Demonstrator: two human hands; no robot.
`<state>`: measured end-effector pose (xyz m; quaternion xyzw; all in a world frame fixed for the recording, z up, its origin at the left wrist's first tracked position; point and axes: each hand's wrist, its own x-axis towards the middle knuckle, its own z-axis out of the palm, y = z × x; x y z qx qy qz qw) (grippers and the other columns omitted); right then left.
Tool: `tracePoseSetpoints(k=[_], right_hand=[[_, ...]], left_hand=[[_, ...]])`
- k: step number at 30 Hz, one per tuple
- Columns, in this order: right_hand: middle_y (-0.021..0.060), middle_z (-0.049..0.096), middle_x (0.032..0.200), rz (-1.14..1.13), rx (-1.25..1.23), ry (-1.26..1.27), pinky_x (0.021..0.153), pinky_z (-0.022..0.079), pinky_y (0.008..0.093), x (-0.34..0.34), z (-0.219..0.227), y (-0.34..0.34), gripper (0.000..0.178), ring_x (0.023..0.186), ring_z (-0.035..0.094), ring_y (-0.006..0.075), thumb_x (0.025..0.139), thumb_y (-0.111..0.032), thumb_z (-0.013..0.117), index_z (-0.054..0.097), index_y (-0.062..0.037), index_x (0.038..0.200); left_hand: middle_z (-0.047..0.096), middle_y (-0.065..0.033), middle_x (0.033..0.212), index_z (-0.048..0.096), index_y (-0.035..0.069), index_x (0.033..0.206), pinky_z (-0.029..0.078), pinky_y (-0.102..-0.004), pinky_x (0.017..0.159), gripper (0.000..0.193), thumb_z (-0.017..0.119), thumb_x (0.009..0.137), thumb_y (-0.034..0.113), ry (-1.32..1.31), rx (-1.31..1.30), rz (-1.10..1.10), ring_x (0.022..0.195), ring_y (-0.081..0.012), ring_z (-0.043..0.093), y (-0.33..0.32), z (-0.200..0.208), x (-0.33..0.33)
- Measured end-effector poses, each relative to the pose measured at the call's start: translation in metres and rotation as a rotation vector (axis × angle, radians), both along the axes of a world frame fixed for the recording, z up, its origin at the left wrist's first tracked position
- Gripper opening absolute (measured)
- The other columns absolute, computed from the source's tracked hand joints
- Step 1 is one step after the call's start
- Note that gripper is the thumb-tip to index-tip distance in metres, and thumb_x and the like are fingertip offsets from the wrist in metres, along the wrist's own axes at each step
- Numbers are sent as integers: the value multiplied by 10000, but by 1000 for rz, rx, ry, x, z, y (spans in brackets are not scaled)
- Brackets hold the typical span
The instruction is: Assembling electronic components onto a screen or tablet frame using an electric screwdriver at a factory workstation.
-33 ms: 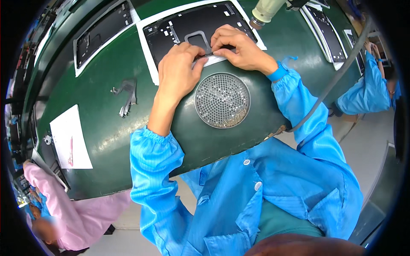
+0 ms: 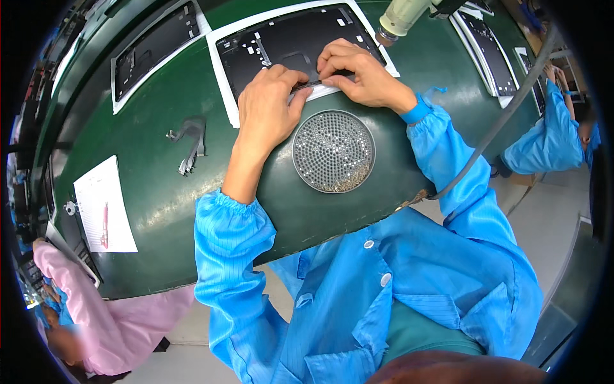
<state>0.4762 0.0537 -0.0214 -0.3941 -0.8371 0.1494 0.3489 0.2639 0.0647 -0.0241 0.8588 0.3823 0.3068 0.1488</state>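
A black laptop-like panel (image 2: 281, 38) with small white pieces on it lies on a white sheet (image 2: 228, 96) at the far side of the table. My left hand (image 2: 272, 105) reaches to its near edge, thumb and fingers pinched together. Close by on the right, my right hand (image 2: 361, 73) bends its fingers in a pinch at the same edge. What the fingertips hold is hidden. A dark, faint loop-shaped strip (image 2: 297, 59) shows on the panel between the hands. Nearer to me is a round grey dish (image 2: 334, 151) full of holes, many with tiny shiny screws.
Dark ribbon cables (image 2: 194, 142) lie on the green table (image 2: 160, 211), left of my forearm. Further left is white paper with a pink pen (image 2: 105, 225). Other panels (image 2: 157, 51) stand at both sides. A pale-green tool (image 2: 400, 19) hangs at upper right. Co-workers sit at either side.
The loop-shaped strip on the panel looked light grey and now looks dark. My hands have hardly moved.
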Motion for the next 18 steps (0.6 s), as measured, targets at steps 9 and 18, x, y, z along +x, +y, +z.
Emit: tracePoseSetpoints(k=[9, 18], right_hand=[[80, 606, 887, 70, 50, -25, 780, 470, 359, 5, -7, 4, 154, 931, 573, 254, 644, 87, 643, 653, 17, 781], [104, 638, 894, -63, 410, 43, 730, 501, 361, -2, 14, -16, 236, 855, 616, 268, 665, 20, 742, 670, -15, 887]], left_hand=[[615, -59, 880, 687, 86, 925, 485, -379, 730, 139, 631, 799, 92, 7, 60, -43, 860, -265, 601, 0, -1, 6], [606, -58, 855, 671, 87, 845, 500, -416, 697, 126, 579, 771, 41, -1, 75, -68, 843, -276, 592, 0, -3, 9]])
